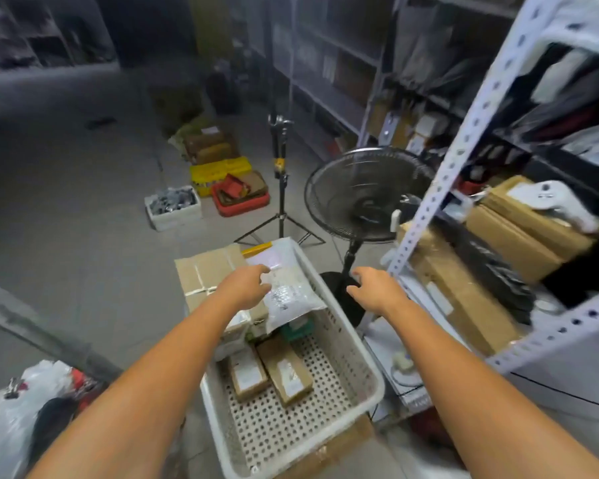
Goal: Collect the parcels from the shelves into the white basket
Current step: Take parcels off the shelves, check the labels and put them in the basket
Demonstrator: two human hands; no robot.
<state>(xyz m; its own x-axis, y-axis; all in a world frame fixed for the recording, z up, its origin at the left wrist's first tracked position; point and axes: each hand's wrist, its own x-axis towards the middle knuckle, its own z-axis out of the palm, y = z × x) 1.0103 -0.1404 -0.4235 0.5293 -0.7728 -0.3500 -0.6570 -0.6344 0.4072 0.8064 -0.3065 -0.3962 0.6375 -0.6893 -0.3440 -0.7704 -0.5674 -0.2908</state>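
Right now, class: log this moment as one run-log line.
left hand: open above white basket | right hand: open, empty | parcels: several inside

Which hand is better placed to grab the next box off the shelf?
Likely the right hand: it hangs open and empty beside the shelf with the brown boxes, while the left hand is over the parcels in the white basket.

Dim, blurred (perhaps motion), edges warped

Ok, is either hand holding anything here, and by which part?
Right hand holds nothing, fingers spread. Left hand is at the edge of the clear plastic parcel in the white basket; whether its fingers grip it cannot be told.
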